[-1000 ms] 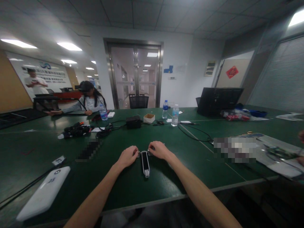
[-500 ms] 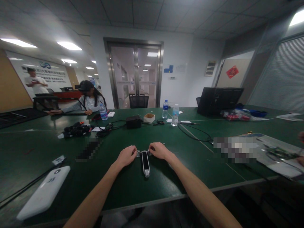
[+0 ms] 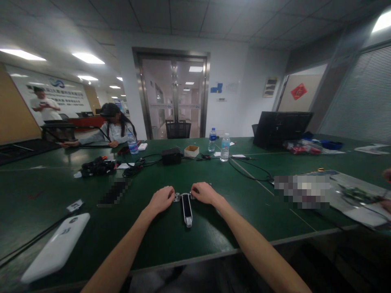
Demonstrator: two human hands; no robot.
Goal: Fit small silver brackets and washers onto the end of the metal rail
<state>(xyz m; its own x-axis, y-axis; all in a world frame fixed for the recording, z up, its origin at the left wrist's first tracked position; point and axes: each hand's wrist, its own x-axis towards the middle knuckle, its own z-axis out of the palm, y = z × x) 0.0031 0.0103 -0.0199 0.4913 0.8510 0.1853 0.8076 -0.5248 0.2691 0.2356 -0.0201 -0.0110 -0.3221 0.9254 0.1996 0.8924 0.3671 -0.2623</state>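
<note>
A slim, long device (image 3: 187,209) with a black middle and a silver frame lies on the green table (image 3: 214,240), its narrow end towards me. A small metal tab sticks out on either side of its far end. At the left tab is my left hand (image 3: 162,199), fingers bent and closed, the fingertips at the tab's outer edge. My right hand (image 3: 205,193) is closed over the right tab, with thumb and fingers together and most of that tab hidden. Both wrists stay low over the table.
A white power bank-like case (image 3: 58,246) lies at the near left. Further back are a black adapter (image 3: 171,156), a small open box (image 3: 192,151), water bottles (image 3: 225,147) and tangled cables (image 3: 97,166). A monitor (image 3: 282,129) stands at the right. A co-worker (image 3: 114,126) sits at the far left.
My left hand has shifted very slightly left, so more of the left tab shows. The right hand and the device are almost unchanged.
</note>
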